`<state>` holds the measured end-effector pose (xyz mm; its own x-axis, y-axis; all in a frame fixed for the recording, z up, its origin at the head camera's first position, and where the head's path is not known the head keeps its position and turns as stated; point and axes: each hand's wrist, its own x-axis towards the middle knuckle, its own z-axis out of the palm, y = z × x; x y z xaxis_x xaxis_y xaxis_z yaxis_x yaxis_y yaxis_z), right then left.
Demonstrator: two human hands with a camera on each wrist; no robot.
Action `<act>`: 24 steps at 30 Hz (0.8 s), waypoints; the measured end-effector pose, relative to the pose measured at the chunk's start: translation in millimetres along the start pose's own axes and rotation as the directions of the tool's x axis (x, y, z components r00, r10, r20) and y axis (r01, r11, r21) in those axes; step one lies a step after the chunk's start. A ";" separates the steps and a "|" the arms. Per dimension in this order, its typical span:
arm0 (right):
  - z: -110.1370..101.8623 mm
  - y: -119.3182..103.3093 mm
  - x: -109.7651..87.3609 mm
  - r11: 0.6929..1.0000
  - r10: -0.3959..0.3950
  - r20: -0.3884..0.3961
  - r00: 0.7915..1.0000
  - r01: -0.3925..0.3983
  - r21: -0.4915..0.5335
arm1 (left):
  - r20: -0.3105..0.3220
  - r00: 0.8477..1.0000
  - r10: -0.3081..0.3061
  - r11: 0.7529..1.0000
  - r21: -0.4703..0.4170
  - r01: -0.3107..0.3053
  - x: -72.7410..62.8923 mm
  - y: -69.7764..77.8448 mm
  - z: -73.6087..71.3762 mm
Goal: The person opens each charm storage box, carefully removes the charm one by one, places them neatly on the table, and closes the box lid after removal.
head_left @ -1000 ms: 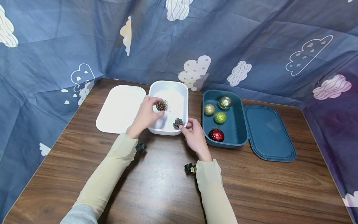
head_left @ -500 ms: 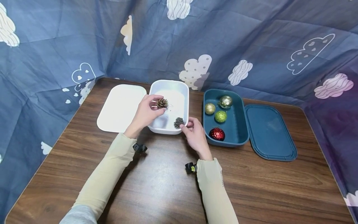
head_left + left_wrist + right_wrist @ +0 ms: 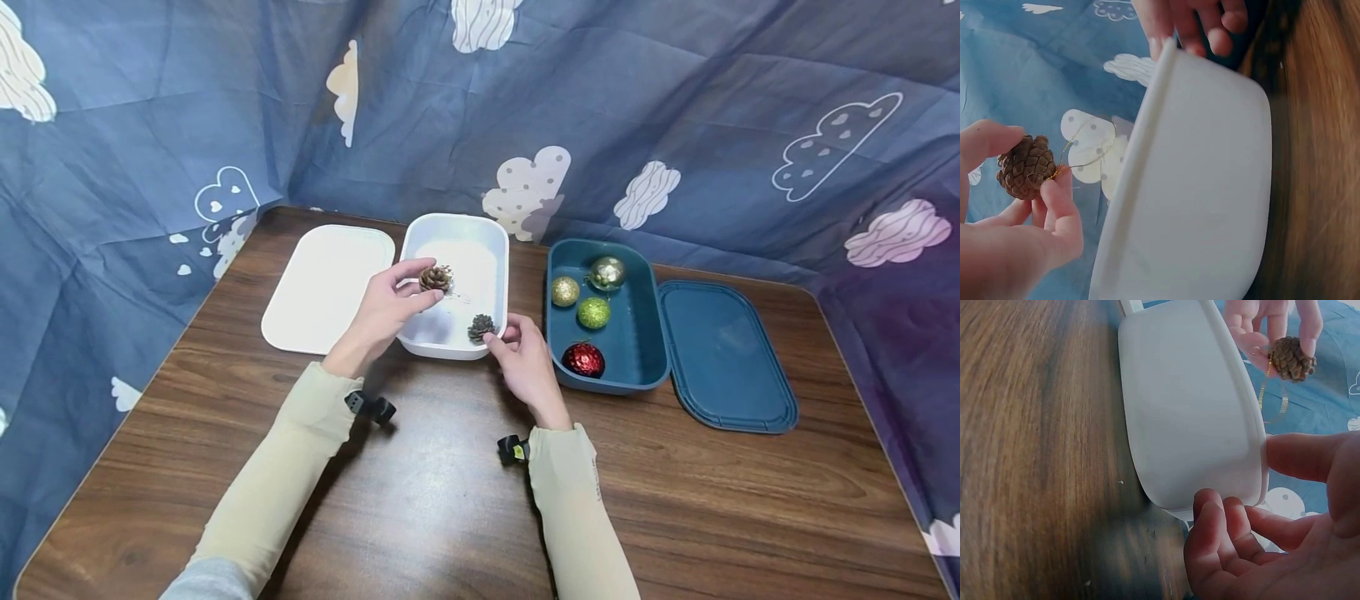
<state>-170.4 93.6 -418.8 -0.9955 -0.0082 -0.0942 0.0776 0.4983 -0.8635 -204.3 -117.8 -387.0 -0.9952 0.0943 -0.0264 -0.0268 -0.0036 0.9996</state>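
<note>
Pinecone pinched in the left hand over the white box, whose near right corner the right hand grips. From my distant station, I'd want that pinch light, the box steady and the gold string off the rim. I count two pinecones, the second pinecone inside the white box; four balls in the blue box; one white lid, one blue lid.

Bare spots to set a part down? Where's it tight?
Free: the table between the sleeves, before the white box; the near-right stretch below the blue lid; the near-right floor inside the blue box. Crowded: the white box's near-right corner, with a dark pinecone and the right hand; its left side, under the left hand holding a brown pinecone.
</note>
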 end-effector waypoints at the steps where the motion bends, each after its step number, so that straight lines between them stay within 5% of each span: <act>1: 0.3 0.2 0.1 1.000 -0.001 0.001 1.000 0.001 0.001 | 0.008 1.000 -0.009 0.999 -0.038 0.009 -1.5 0.6 0.3; 9: 1.4 0.4 -0.6 1.000 0.010 0.019 1.000 -0.010 0.022 | 0.068 0.997 -0.031 0.979 -0.199 0.044 -12.0 -1.3 -2.2; 24: 1.4 0.3 0.6 1.000 0.007 0.007 1.000 -0.007 0.007 | 0.129 0.991 -0.031 0.956 -0.287 0.067 -38.9 1.1 -11.8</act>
<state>-170.9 92.5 -419.8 -0.9946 -0.0109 -0.1036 0.0849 0.4919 -0.8665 -166.8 -133.2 -385.0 -0.9735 0.2216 -0.0566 -0.1197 -0.2828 0.9517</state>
